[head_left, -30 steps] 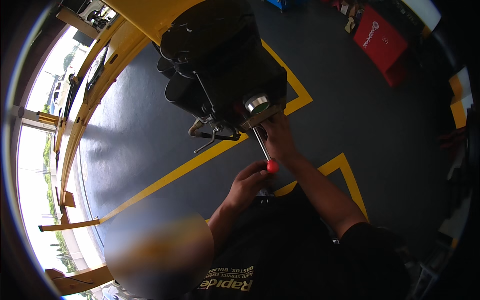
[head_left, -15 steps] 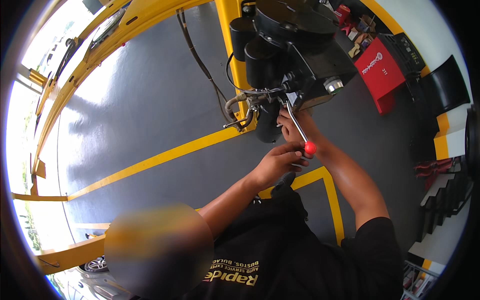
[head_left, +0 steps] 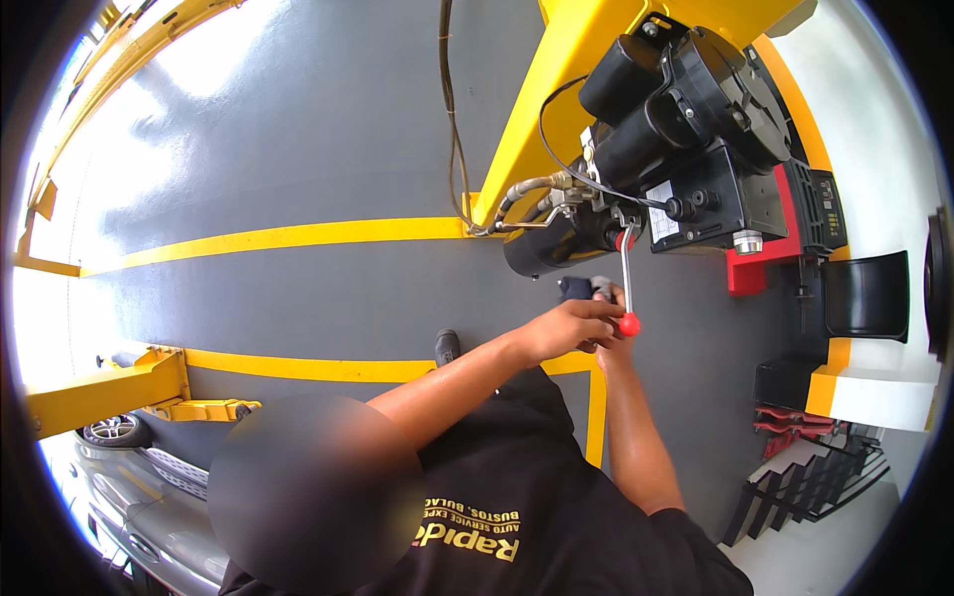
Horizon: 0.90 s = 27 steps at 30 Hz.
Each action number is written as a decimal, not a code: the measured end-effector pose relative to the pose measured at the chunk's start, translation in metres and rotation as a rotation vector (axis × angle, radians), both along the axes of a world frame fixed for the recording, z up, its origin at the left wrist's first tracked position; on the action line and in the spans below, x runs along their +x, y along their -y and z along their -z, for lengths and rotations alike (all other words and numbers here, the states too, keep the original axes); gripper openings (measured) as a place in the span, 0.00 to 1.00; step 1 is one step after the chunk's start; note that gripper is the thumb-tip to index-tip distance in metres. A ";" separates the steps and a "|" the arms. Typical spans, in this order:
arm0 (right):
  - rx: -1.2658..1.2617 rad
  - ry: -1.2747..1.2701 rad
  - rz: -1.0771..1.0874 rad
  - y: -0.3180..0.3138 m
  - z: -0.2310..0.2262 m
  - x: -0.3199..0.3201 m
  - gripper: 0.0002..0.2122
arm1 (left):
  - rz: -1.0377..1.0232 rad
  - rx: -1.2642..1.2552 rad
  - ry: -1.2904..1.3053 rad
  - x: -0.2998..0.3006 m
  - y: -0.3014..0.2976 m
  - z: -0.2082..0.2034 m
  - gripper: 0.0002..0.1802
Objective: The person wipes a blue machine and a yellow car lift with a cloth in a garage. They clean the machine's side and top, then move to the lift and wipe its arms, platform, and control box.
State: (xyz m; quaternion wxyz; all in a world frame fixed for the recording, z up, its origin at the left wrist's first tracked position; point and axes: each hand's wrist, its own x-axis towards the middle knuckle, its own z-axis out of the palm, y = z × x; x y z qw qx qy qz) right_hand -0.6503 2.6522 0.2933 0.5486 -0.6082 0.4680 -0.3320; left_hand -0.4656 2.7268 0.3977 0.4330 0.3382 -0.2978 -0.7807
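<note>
A metal lever [head_left: 627, 273] with a red ball knob [head_left: 629, 325] hangs from the valve block of a black hydraulic power unit [head_left: 686, 109]. My left hand [head_left: 574, 328] is closed, its curled fingers right beside the knob and overlapping my right hand; what they grip, if anything, is hidden. My right hand [head_left: 614, 318] lies just behind the lever, mostly covered by the left, so its fingers hardly show. A dark blue and grey item [head_left: 584, 288] appears at its fingertips; whether it is held or lies beyond I cannot tell. A second red knob [head_left: 625, 240] sits higher up.
The unit is mounted on a yellow post [head_left: 537, 119], with hoses [head_left: 527, 189] at its base. Yellow lines [head_left: 298, 236] cross the grey floor. Right are a red cabinet [head_left: 765, 253], a black chair [head_left: 867, 296] and dark steps [head_left: 795, 487]. A yellow lift arm [head_left: 109, 392] and grey car [head_left: 149, 517] stand left.
My right hand has come back from under the valve block toward my left hand. The view has shifted, so the power unit now appears farther right. The blue and grey item has come into sight.
</note>
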 end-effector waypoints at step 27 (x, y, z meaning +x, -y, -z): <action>0.645 0.244 -0.178 0.023 -0.079 -0.028 0.28 | -0.857 -0.278 1.050 -0.026 0.034 0.032 0.27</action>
